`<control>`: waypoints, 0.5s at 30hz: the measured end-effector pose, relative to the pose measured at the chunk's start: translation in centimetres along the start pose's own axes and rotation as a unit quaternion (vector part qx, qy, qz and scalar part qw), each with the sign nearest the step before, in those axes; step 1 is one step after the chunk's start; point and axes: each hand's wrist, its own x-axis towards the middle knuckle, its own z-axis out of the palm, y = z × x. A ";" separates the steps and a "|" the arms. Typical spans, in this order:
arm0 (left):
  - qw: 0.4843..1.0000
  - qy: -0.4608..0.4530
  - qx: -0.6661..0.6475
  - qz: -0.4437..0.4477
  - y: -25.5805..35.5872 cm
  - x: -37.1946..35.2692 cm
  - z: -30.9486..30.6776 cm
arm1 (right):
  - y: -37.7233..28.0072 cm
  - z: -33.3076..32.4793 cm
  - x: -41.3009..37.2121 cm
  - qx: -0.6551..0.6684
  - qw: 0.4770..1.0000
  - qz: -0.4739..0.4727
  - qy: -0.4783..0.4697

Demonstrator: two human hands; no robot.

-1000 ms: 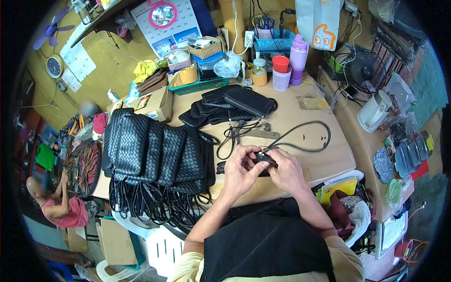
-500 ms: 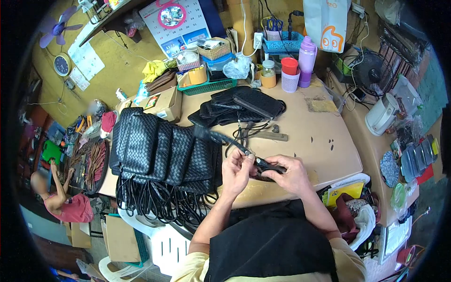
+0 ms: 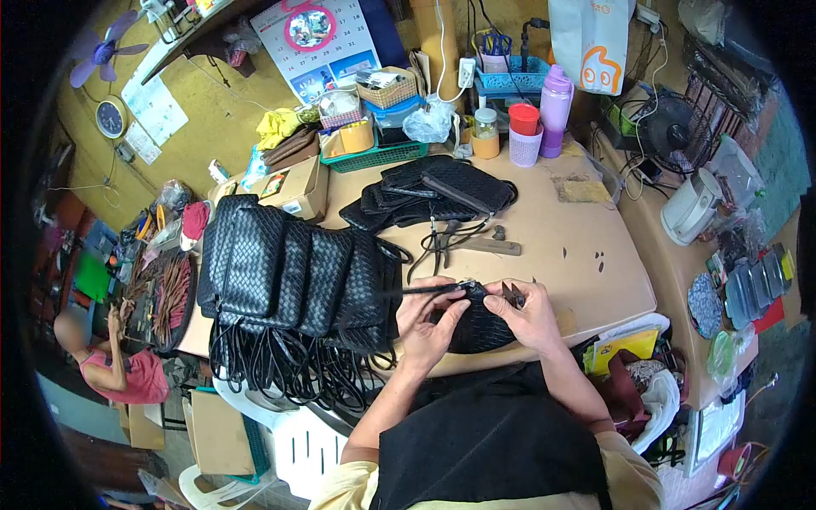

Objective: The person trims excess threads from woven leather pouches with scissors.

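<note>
A small black woven bag is held up near the table's front edge, between my two hands. My left hand is closed at its upper left corner, with a thin black strap running out leftward past the fingers. The thumb of my right hand presses the bag's upper right edge. Dark pointed metal jaws, perhaps of pliers, stick out from that hand; their handles are hidden. At the bag's top, between the thumbs, is a small shiny spot too small to make out.
Black woven bags with hanging straps are stacked at left. Flat black pouches lie at the back, near pliers and a bar. A purple bottle stands behind. Another person sits far left.
The strap has swung down from pointing up and left to nearly level. The bag's woven face now shows below my hands. My left hand has shifted slightly down. The other person's arms have lowered.
</note>
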 end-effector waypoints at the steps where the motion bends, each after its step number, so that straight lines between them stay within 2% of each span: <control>1: 0.986 -0.052 0.138 0.083 0.7 0.7 -0.7 | -0.3 0.0 -0.1 0.010 1.000 -0.006 -0.003; 3: 0.999 -0.002 0.044 -0.007 0.7 0.0 0.3 | -0.6 -0.1 -0.2 0.012 1.000 0.001 -0.005; 5: 0.990 -0.032 0.131 0.041 1.5 0.4 0.0 | -1.3 -0.3 -0.3 0.015 1.000 0.007 -0.005; 7: 0.998 -0.029 0.054 0.004 2.8 0.8 0.3 | -2.1 -0.4 -0.5 0.018 0.999 0.010 -0.028; 10: 0.995 -0.012 -0.019 -0.102 1.5 0.6 0.0 | -2.1 -0.6 -0.7 -0.013 0.997 -0.019 -0.075; 11: 0.975 0.001 -0.057 -0.217 1.2 0.5 -0.4 | -2.0 -0.6 -0.8 -0.012 0.997 -0.019 -0.076; 13: 0.961 -0.013 -0.140 -0.237 0.6 0.9 -0.8 | -1.9 -0.7 -0.9 0.064 0.991 -0.019 -0.115; 15: 0.969 0.006 -0.180 -0.169 0.4 0.7 -0.9 | -1.6 -0.5 -0.8 0.088 0.990 0.007 -0.112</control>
